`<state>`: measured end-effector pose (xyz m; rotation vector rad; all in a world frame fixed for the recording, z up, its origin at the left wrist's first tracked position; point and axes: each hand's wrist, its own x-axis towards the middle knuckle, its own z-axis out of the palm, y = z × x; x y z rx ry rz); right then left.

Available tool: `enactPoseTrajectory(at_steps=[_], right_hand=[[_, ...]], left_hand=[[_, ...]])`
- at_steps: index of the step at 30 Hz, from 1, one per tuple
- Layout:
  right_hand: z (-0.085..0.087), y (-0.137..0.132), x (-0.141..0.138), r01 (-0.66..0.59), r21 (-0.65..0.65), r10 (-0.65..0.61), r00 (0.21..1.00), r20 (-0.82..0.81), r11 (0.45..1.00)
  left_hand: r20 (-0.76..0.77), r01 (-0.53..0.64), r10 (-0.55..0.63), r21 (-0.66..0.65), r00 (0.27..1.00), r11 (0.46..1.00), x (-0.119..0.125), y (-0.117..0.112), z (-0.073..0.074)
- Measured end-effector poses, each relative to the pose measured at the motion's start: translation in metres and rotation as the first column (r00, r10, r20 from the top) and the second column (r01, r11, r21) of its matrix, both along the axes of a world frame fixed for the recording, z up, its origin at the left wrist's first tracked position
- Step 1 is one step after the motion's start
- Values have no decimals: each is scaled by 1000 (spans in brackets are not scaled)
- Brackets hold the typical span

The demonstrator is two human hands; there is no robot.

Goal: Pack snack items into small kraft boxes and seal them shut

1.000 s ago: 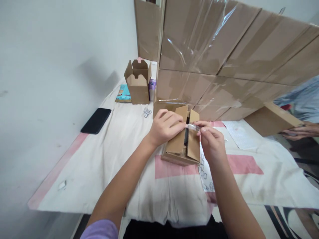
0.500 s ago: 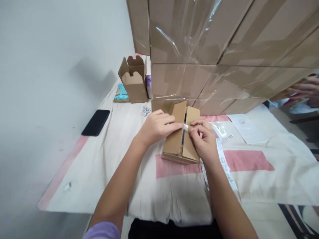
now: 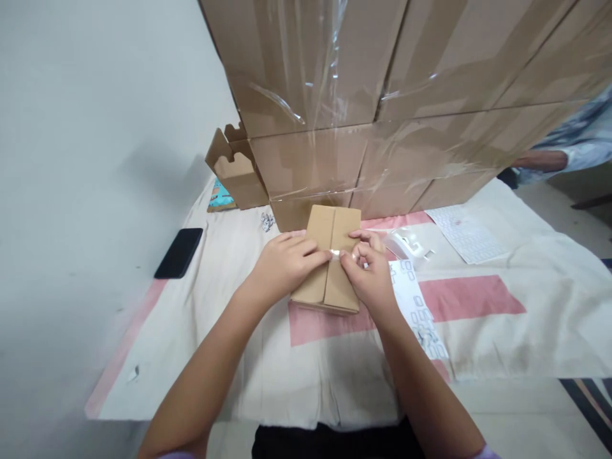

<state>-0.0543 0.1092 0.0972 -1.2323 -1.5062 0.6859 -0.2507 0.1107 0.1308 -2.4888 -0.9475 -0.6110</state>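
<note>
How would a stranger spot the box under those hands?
Find the wall of cartons. In front, on the cloth, sits a small box touched by the left hand and right hand. Its flaps lie closed, unlike the open box at left.

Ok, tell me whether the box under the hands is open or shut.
The box is shut: its top flaps lie flat, meeting at a seam, with tape across it between the left hand and right hand.

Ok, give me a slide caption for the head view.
Left hand and right hand touch clear tape on a closed cardboard box.
</note>
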Motion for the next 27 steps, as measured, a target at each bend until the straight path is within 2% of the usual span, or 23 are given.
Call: enactPoseTrajectory(at_steps=[6,13,16,21,24,27], right_hand=[[0,1,-3,-14,-11,14,999,32,1000],[5,3,0,-76,-42,82,983,165,996],[4,4,3,-98,-55,106,980,170,994],[-1,3,2,-67,-64,73,992,98,996],[-4,3,1,-64,-66,69,995,76,996],[-8,3,1,-79,-75,84,995,58,994]], left_hand=[[-103,-2,17,147,994,989,-6,1,3],[-155,-36,60,152,986,988,-10,0,2],[-206,-17,40,112,978,994,-6,-1,9],[-292,-29,28,2,956,1000,-6,-7,18],[-346,-105,85,-40,935,994,-16,-18,17],[-380,-234,178,-106,908,966,-25,-29,11]])
